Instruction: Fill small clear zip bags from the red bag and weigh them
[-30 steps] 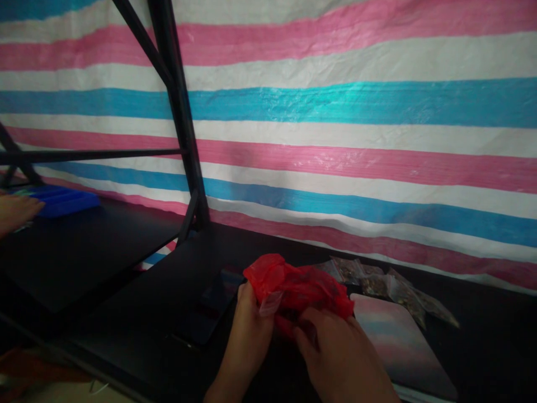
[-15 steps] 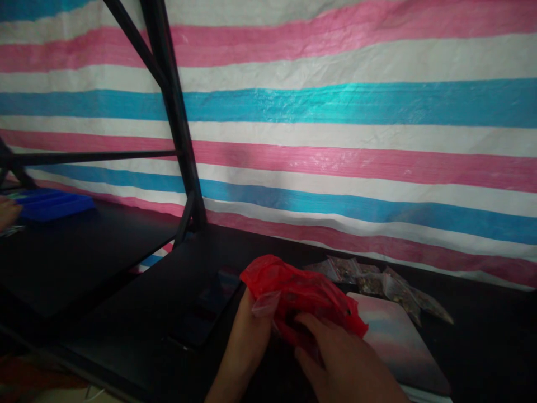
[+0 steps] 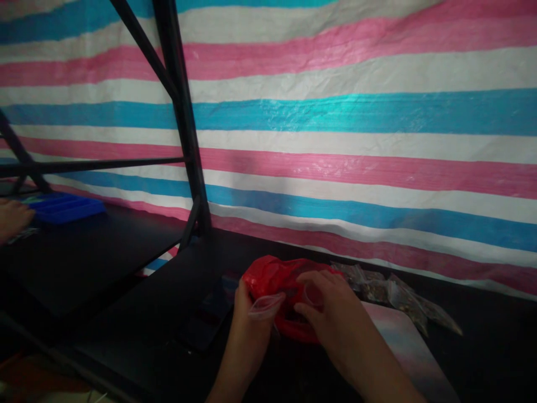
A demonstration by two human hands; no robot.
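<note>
A crumpled red plastic bag (image 3: 268, 274) is held over the black tabletop, its mouth turned toward me. My left hand (image 3: 251, 319) grips it from the left side. Under that thumb a small clear zip bag (image 3: 266, 305) also sticks out, its mouth slightly parted. My right hand (image 3: 331, 302) is at the red bag's opening, fingers and thumb curled toward each other. Something thin and see-through shows between them, too dim to make out. The inside of the red bag is dark, so its contents are hidden.
Several small zip bags of brownish bits (image 3: 405, 302) lie behind a pale, flat rounded panel (image 3: 403, 341) at right. A dark phone-like slab (image 3: 205, 319) lies at left. Beyond the black frame post (image 3: 187, 123), another person's hand (image 3: 14, 219) is near a blue tray (image 3: 69, 208).
My right hand has risen from inside the red bag to its upper edge, and the bag's right side has folded back. The view has tilted slightly.
</note>
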